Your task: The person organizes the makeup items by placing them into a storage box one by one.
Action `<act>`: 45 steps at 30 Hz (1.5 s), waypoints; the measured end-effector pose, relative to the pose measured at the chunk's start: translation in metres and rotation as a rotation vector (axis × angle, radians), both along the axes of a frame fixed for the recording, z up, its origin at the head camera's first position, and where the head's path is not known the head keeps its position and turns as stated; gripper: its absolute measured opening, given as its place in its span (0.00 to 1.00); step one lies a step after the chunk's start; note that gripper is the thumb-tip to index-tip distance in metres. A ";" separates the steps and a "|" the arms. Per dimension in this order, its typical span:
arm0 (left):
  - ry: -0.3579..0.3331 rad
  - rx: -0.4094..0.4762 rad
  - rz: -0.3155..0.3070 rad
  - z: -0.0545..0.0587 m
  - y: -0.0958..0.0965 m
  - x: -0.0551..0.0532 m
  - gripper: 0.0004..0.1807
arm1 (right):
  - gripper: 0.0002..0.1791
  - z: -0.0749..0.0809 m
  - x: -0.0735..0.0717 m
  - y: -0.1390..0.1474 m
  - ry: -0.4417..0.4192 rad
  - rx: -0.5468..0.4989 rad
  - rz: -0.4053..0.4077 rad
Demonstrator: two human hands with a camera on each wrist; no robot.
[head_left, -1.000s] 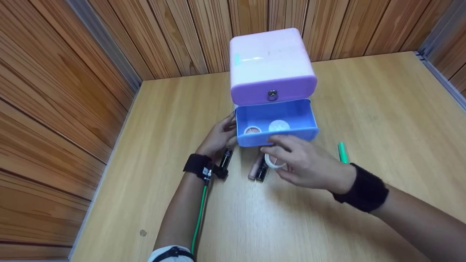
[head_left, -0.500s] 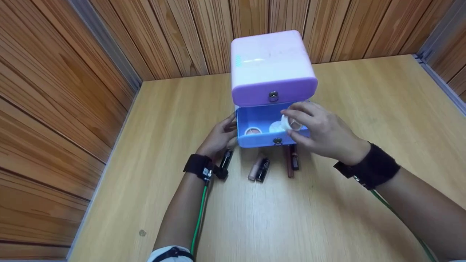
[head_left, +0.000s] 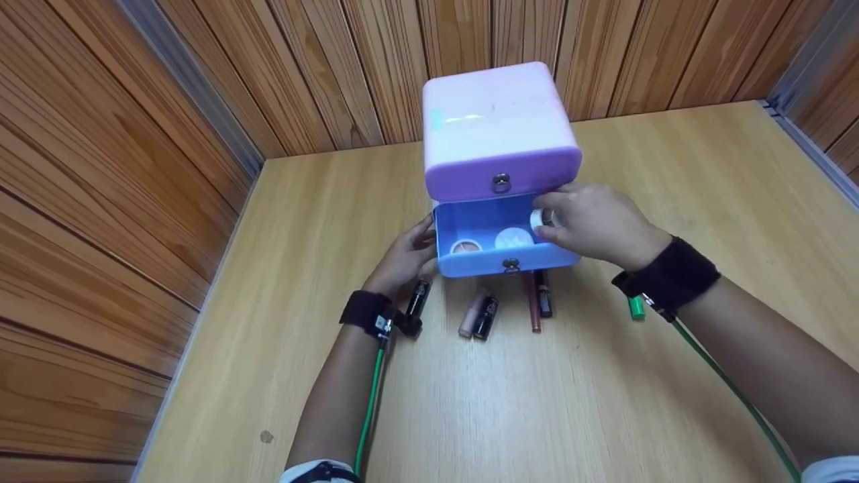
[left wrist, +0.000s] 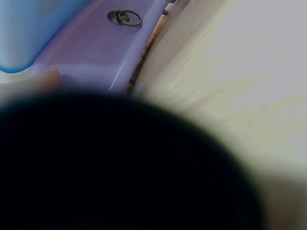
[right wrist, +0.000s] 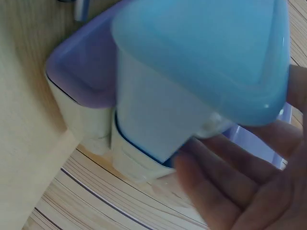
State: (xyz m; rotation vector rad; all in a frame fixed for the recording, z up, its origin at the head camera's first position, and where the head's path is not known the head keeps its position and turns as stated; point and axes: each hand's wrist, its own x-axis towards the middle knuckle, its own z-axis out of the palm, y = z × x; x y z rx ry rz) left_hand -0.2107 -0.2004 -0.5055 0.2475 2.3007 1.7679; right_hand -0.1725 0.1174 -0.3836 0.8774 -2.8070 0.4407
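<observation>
In the head view, a small drawer cabinet [head_left: 496,111] with a pink top has its blue drawer [head_left: 473,267] pulled out. Inside that drawer lie a white-rimmed round pot [head_left: 466,247] with pinkish contents and a white round disc [head_left: 514,238]. My right hand [head_left: 600,221] pinches a small round white-rimmed pot [head_left: 537,221] over the drawer's right end. My left hand [head_left: 401,255] rests against the cabinet's left side, its fingertips partly hidden behind the drawer. A lower purple drawer [left wrist: 91,43] with a ring pull shows in the left wrist view, a fingertip at its edge.
Before the cabinet lie a pink tube and a black tube [head_left: 485,318] side by side, plus a thin reddish-brown stick [head_left: 534,308] beside another dark tube [head_left: 544,295]. A black tube [head_left: 418,298] is near my left wrist, a green one [head_left: 636,308] under my right. Wooden panels [head_left: 376,67] stand behind.
My right hand has carried the pot from in front of the blue drawer up and to the right, over and into the drawer's right end. My left hand has stayed at the cabinet's side.
</observation>
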 end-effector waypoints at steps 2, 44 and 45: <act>0.004 0.012 -0.001 0.000 -0.002 -0.001 0.35 | 0.21 0.002 -0.003 -0.004 -0.080 0.036 -0.028; 0.025 0.030 0.002 0.004 -0.001 -0.002 0.35 | 0.15 0.017 -0.025 -0.026 -0.359 0.276 -0.036; 0.032 0.018 -0.003 0.004 0.000 -0.003 0.35 | 0.15 0.018 -0.024 -0.025 -0.357 0.274 -0.044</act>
